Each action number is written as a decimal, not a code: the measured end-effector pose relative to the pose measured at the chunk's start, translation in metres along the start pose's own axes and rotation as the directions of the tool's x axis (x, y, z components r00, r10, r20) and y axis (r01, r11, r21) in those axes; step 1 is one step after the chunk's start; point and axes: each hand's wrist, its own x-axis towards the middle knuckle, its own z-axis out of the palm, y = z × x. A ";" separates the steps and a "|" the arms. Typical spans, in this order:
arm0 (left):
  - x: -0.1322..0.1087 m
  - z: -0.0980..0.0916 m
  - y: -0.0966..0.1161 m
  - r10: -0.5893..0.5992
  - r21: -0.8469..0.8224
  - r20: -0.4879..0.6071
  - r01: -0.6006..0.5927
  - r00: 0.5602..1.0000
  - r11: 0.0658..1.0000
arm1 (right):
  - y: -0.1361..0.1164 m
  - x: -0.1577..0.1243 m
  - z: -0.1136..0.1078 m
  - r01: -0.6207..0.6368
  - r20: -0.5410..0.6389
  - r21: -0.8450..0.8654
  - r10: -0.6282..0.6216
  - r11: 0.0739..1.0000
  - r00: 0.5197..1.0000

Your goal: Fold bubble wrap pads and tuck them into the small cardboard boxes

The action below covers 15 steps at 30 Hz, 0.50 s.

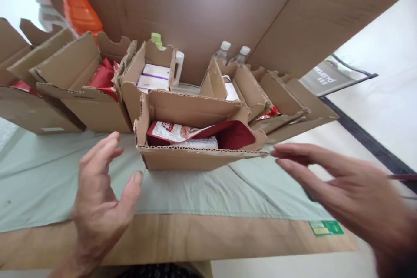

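Note:
An open cardboard box (185,159) sits in the middle on a pale green cloth (182,197). Inside lie a dark red packet (236,134) with a white printed label and a whitish, clear-wrapped item (202,142). My left hand (100,195) is to the left of the box, apart from it, fingers and thumb spread with nothing between them. At the box's right front corner, my right hand (345,191) is stretched out, thumb and fingers apart. Its fingertips are very close to the cardboard edge; I cannot tell whether they touch it.
Behind stand several cardboard boxes, one with red packets (102,76) and one with white-and-purple packs (154,76). An orange bottle (80,6) and clear bottles (240,55) stand before a tall cardboard panel (195,13). A green packet (325,228) lies at the wooden table edge (202,239).

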 end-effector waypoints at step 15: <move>-0.058 0.034 0.024 -0.393 -0.105 0.270 0.433 0.879 0.895 | 0.008 -0.112 0.109 -0.249 0.040 0.389 0.254 0.887 0.966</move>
